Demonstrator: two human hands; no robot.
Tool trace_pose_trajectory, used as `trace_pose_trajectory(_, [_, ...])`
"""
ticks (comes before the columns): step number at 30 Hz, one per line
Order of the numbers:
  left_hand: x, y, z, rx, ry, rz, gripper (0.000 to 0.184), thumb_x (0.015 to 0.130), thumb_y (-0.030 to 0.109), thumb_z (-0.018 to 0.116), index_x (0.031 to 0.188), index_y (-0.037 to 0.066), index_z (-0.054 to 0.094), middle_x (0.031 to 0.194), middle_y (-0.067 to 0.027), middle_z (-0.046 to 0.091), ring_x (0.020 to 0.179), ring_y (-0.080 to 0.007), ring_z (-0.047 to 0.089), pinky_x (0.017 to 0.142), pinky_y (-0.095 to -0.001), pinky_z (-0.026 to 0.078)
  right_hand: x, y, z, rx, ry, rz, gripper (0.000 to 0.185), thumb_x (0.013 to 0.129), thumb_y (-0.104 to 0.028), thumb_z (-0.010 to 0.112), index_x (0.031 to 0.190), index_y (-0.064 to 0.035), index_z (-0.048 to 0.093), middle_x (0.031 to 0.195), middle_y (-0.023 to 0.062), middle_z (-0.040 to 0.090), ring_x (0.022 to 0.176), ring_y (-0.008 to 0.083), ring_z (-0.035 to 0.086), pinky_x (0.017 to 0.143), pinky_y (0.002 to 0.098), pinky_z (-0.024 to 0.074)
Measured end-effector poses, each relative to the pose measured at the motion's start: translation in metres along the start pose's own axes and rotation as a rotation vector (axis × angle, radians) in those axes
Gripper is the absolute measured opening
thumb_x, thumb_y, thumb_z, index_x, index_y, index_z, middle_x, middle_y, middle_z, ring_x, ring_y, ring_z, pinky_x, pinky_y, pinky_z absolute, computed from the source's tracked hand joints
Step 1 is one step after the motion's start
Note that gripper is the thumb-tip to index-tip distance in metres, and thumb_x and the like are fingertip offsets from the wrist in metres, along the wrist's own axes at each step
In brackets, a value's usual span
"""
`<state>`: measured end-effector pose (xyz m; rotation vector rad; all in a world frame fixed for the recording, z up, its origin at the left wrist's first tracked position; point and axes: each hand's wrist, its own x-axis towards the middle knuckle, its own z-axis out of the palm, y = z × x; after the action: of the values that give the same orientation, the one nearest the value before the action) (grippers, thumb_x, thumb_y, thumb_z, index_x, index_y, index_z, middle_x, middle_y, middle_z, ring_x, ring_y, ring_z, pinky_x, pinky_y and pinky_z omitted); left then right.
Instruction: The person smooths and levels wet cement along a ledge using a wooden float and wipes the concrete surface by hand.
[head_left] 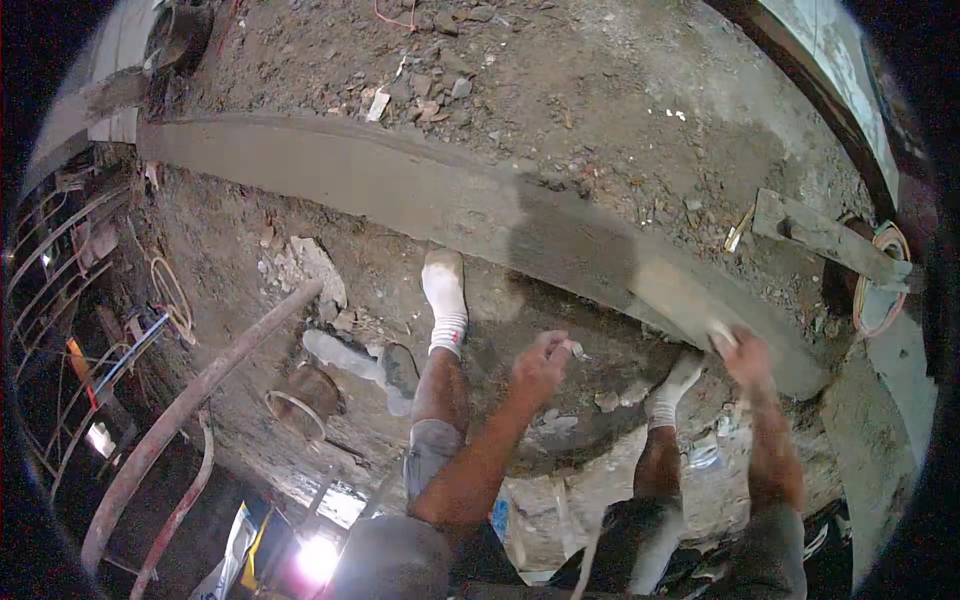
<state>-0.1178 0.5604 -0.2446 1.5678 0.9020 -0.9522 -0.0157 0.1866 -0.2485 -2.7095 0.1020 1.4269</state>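
Observation:
A long, smooth grey concrete beam [430,195] runs across the dirt from upper left to lower right. My right hand [745,358] is at the right part of the beam, closed on a small pale thing [718,332] that is blurred and touches or nearly touches the beam. My left hand [540,366] is closed in the air in front of the beam, between my legs. From its fingers sticks a small whitish piece [576,350], too small to name.
My feet in white socks [446,290] stand on the dirt beside the beam. A thick pole [205,385] slants up at left, near bent rods [60,240]. A bucket [305,395] and a grey shoe-like thing [345,355] lie left. A wooden plank [830,238] lies beyond the beam.

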Motion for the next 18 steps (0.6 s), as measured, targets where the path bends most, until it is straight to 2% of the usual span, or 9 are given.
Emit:
trace_pose_trajectory(3, [0.002,-0.010,0.011,-0.053,-0.011,0.030,0.041,0.090,0.037,0.055,0.115,0.004,0.057,0.099,-0.0167,0.065,0.084,-0.0254,0.065,0.078,-0.0378,0.049,-0.028,0.063,0.017,-0.135,0.005,0.026,0.047,0.084,-0.045,0.058,0.107,-0.0041,0.064,0.098,0.0200,0.066,0.088,0.0358,0.064,0.076,0.0445,0.0500])
trace_pose_trajectory(5, [0.003,-0.005,0.008,-0.088,-0.029,-0.014,0.041,0.091,0.037,0.054,0.115,0.005,0.057,0.099,-0.0165,0.065,0.087,-0.0256,0.064,0.080,-0.0376,0.049,-0.035,0.037,0.021,-0.018,0.103,-0.037,0.065,0.082,-0.062,0.052,0.105,-0.0025,0.064,0.099,0.0230,0.065,0.089,0.0388,0.064,0.075,0.0451,0.0511])
trace_pose_trajectory(7, [0.008,-0.002,-0.001,-0.117,-0.028,-0.050,0.040,0.091,0.037,0.053,0.115,0.005,0.057,0.100,-0.0164,0.065,0.091,-0.0258,0.064,0.082,-0.0373,0.048,-0.024,-0.067,-0.009,0.118,0.065,-0.134,0.061,0.082,-0.060,0.055,0.105,-0.0042,0.064,0.094,0.0230,0.065,0.088,0.0389,0.064,0.074,0.0462,0.0507])
trace_pose_trajectory(8, [0.012,-0.006,-0.006,-0.064,0.039,-0.031,0.040,0.092,0.036,0.053,0.116,0.005,0.057,0.100,-0.0155,0.065,0.089,-0.0245,0.064,0.081,-0.0365,0.048,-0.010,-0.097,0.007,-0.024,0.120,-0.193,0.054,0.085,-0.052,0.054,0.112,-0.0061,0.061,0.094,0.0190,0.066,0.086,0.0374,0.064,0.077,0.0433,0.0511])
trace_pose_trajectory(10, [0.016,-0.001,-0.021,-0.004,0.111,-0.018,0.039,0.092,0.036,0.052,0.117,0.005,0.056,0.100,-0.0147,0.065,0.088,-0.0233,0.064,0.079,-0.0357,0.049,0.007,-0.194,-0.017,0.199,0.014,-0.319,0.052,0.085,-0.051,0.056,0.105,-0.0023,0.061,0.091,0.0214,0.065,0.087,0.0409,0.062,0.077,0.0445,0.0497])
trace_pose_trajectory(11, [0.011,0.015,-0.033,-0.037,0.220,0.006,0.040,0.093,0.035,0.052,0.118,0.004,0.056,0.099,-0.0138,0.065,0.088,-0.0214,0.063,0.078,-0.0345,0.049,0.034,-0.221,0.019,0.313,0.183,-0.581,0.050,0.086,-0.049,0.057,0.099,-0.0009,0.061,0.089,0.0231,0.064,0.086,0.0418,0.061,0.075,0.0468,0.0492])
trace_pose_trajectory(14, [0.010,0.023,-0.057,-0.131,0.394,0.075,0.043,0.094,0.036,0.052,0.120,0.002,0.054,0.094,-0.0098,0.064,0.080,-0.0153,0.060,0.068,-0.0294,0.048,0.046,-0.324,-0.001,0.334,-0.014,-0.491,0.054,0.087,-0.051,0.053,0.104,-0.0003,0.059,0.089,0.0243,0.064,0.086,0.0435,0.061,0.076,0.0492,0.0488])
trace_pose_trajectory(15, [0.010,0.024,-0.063,-0.208,0.470,0.129,0.046,0.094,0.038,0.052,0.121,0.001,0.053,0.091,-0.0067,0.063,0.072,-0.0112,0.058,0.060,-0.0254,0.047,0.053,-0.340,0.006,0.337,-0.018,-0.494,0.054,0.087,-0.051,0.053,0.104,-0.0003,0.059,0.089,0.0243,0.064,0.086,0.0435,0.061,0.076,0.0492,0.0488])
trace_pose_trajectory(18, [0.002,0.037,-0.075,-0.271,0.441,0.085,0.042,0.095,0.035,0.052,0.122,0.002,0.052,0.091,-0.0051,0.062,0.073,-0.0104,0.056,0.061,-0.0245,0.046,0.060,-0.358,0.021,0.281,-0.092,-0.356,0.056,0.089,-0.053,0.049,0.107,-0.0004,0.058,0.090,0.0242,0.064,0.087,0.0438,0.061,0.076,0.0497,0.0489])
